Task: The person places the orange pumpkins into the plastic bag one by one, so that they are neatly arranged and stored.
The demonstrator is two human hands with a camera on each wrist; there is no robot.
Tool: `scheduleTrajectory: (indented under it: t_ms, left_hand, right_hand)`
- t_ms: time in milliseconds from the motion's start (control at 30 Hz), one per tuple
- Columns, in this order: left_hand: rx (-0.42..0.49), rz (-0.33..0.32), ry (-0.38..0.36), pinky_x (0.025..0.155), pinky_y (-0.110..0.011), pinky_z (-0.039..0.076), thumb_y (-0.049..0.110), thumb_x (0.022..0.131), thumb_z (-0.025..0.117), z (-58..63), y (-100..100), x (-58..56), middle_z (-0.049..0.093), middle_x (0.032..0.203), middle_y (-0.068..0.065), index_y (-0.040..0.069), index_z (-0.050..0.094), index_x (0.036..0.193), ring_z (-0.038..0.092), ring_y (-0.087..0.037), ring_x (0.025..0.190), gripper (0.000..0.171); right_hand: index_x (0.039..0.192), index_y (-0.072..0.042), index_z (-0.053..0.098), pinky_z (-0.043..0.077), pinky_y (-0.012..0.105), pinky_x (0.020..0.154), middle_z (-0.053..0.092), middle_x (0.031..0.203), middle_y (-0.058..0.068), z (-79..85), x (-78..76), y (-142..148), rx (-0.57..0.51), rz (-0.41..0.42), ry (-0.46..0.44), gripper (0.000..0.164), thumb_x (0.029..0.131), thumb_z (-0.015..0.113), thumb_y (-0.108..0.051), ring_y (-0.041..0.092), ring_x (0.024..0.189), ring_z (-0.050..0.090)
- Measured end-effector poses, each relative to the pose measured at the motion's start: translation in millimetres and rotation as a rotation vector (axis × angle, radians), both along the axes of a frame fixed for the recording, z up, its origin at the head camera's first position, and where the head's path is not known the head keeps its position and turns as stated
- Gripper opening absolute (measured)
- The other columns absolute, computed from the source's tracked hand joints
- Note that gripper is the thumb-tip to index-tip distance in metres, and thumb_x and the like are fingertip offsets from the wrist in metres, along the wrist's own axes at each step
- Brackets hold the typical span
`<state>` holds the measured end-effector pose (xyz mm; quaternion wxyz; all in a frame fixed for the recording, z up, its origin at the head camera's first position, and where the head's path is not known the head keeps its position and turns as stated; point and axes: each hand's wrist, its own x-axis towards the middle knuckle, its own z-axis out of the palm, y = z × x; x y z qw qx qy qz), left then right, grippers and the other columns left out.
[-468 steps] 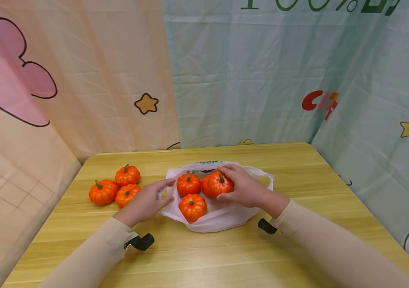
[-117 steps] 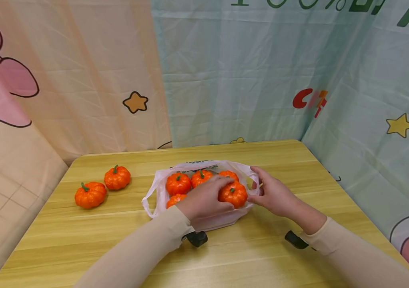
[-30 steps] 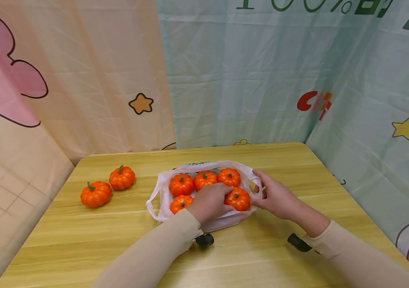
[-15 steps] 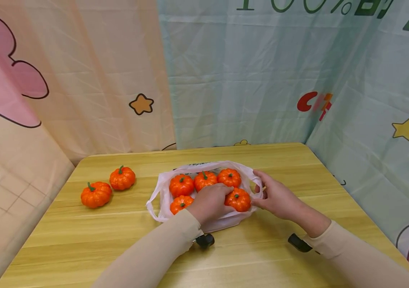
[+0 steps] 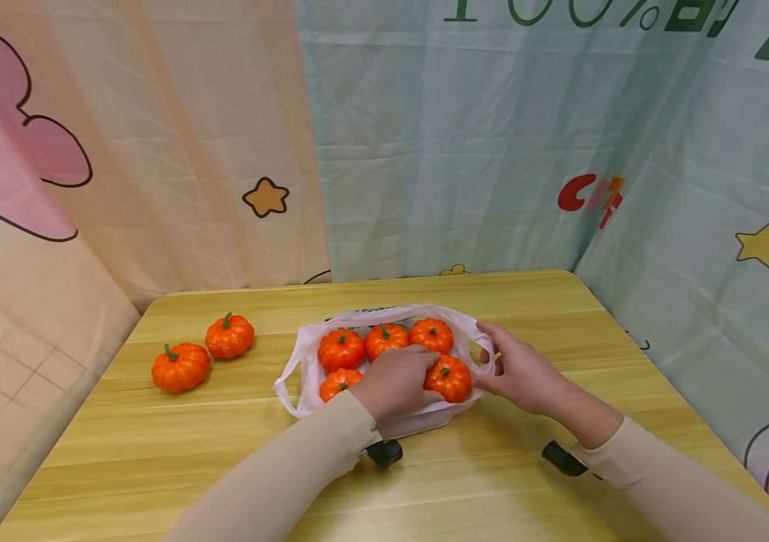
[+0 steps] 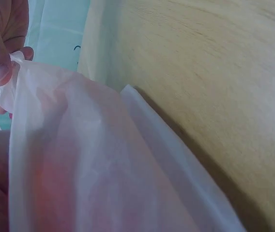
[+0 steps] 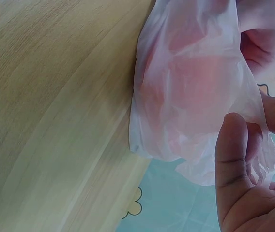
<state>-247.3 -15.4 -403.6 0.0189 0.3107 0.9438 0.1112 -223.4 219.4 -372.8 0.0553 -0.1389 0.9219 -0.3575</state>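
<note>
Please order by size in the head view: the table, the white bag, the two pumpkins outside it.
1. Table
2. White bag
3. Nearer pumpkin, farther pumpkin: nearly alike; camera nearness makes their order unsure.

Thin whitish plastic bag (image 5: 418,426) is sitting mouth-up on the wood-grain table (image 5: 120,429), left handle flopping outward. Five glossy orange ribbed pumpkins (image 5: 341,351) are nestling inside, three along the back, two up front, green stems showing. Two matching pumpkins (image 5: 230,337) are hanging out left of it, close together.
</note>
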Motion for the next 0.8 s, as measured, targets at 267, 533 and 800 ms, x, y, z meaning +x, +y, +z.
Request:
scheduleTrajectory:
  t_ms: [267, 533, 800]
  left_hand:
    - [-0.081, -0.014, 0.069, 0.122, -0.050, 0.038, 0.057, 0.096, 0.071, 4.6, -0.8, 2.1, 0.059, 0.154, -0.004, 0.021, 0.056, 0.154, 0.056, -0.033, 0.138, 0.071]
    - [-0.007, -0.029, 0.093, 0.123, -0.053, 0.034, 0.055, 0.096, 0.071, 27.1, -20.6, 4.2, 0.059, 0.155, -0.002, 0.020, 0.058, 0.152, 0.052, -0.029, 0.144, 0.067]
    - [0.133, 0.057, 0.104, 0.121, -0.057, 0.036, 0.045, 0.099, 0.073, 53.2, -75.6, -3.2, 0.059, 0.154, -0.006, 0.018, 0.054, 0.155, 0.052, -0.032, 0.144, 0.065]
  right_hand:
    - [0.161, 0.001, 0.029, 0.048, 0.024, 0.060, 0.056, 0.103, 0.006, 0.1, 0.4, -0.3, 0.003, 0.002, 0.001, 0.090, 0.090, 0.083, -0.011, 0.019, 0.077, 0.051]
    - [0.161, 0.002, 0.029, 0.049, 0.024, 0.062, 0.058, 0.103, 0.006, -1.0, -0.4, 1.5, 0.009, 0.010, 0.023, 0.090, 0.090, 0.083, -0.011, 0.019, 0.078, 0.052]
    - [0.161, 0.002, 0.029, 0.050, 0.024, 0.063, 0.058, 0.103, 0.006, 0.8, 0.1, 0.6, 0.019, 0.007, 0.026, 0.090, 0.090, 0.083, -0.012, 0.019, 0.079, 0.052]
